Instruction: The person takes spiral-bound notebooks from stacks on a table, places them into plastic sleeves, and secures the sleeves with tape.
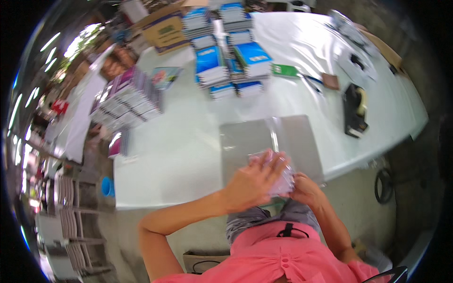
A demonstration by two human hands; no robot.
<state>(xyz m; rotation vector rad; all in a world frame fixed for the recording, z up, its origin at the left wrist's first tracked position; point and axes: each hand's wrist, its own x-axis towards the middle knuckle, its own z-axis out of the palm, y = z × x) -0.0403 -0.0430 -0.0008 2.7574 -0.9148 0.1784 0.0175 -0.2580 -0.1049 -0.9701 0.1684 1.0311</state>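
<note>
A small pale pink-purple notebook (282, 183), apparently in shiny clear plastic, is at the table's near edge, in front of my body. My left hand (252, 186) lies across its top with the fingers stretched out, slightly blurred. At the notebook's lower right edge, my right hand (306, 189) is closed, gripping that side; its fingertips are partly hidden. Under and beyond the notebook a grey, glossy rectangular sheet (297, 134) is spread on the pale table (179, 151).
Stacks of blue-covered spiral notebooks (211, 61) stand at the far middle. Purple-covered notebooks (127, 99) are piled at the left edge. On the right are a black tape dispenser (351, 111), scissors (310, 80) and a brown block (331, 81). A cardboard box (164, 32) sits far left.
</note>
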